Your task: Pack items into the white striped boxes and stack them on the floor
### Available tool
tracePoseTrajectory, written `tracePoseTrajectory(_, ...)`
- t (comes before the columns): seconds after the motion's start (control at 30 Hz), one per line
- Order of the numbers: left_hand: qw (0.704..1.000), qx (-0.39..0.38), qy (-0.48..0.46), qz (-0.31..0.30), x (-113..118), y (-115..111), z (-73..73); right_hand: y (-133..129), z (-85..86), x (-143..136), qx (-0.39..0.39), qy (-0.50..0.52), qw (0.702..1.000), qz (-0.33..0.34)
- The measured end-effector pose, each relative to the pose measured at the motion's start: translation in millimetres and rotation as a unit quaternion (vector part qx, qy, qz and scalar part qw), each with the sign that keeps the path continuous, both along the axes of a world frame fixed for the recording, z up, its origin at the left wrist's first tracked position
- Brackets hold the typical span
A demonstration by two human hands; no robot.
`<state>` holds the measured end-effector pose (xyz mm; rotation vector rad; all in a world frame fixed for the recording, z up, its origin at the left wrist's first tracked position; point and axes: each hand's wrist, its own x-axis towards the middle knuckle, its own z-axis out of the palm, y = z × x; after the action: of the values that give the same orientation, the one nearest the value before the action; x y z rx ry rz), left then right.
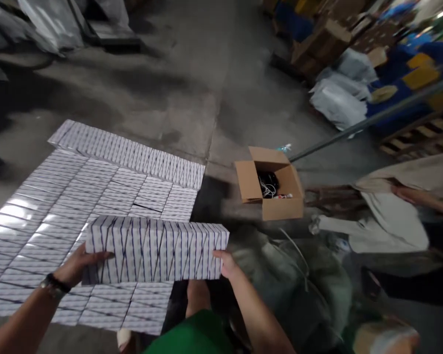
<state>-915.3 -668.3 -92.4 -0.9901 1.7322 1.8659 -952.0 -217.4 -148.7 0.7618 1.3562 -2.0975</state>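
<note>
A long row of white boxes with dark blue stripes [158, 250] is held level between my two hands. My left hand [84, 260], with a dark band at its wrist, grips the row's left end, thumb across the front. At the right end my right hand [225, 263] presses against the lower corner. Beneath and beyond the row spreads a wide layer of similar white boxes [114, 191], packed in columns. A raised row [133, 152] runs along the far edge of that layer.
An open cardboard box [291, 206] with black items and a white cable stands right of the layer. Greenish sacks [288, 285] lie nearer. Another person's arm [421, 196] shows at the right. Wrapped bundles [339, 98] and wooden pallets [421, 132] are farther back.
</note>
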Motion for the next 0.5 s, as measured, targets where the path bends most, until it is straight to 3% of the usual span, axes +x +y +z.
tracePoseTrajectory(0.13,0.999,0.017,-0.051,0.004,-98,-9,-62.1,-7,-57.7,-82,-0.015,-0.039,0.999,-0.002)
tracePoseTrajectory(0.27,0.997,-0.005,-0.074,-0.002,-183,-33,-125.0,-28,-113.1,-148,-0.029,-0.05,0.998,-0.013)
tracePoseTrajectory(0.4,0.994,-0.051,-0.091,-0.013,-255,-58,-182.0,-59,-172.7,-194,-0.038,-0.061,0.996,-0.043)
tracePoseTrajectory(0.5,0.992,-0.067,-0.104,-0.022,-293,-69,-216.2,-81,-212.7,-214,0.036,-0.063,0.993,-0.092)
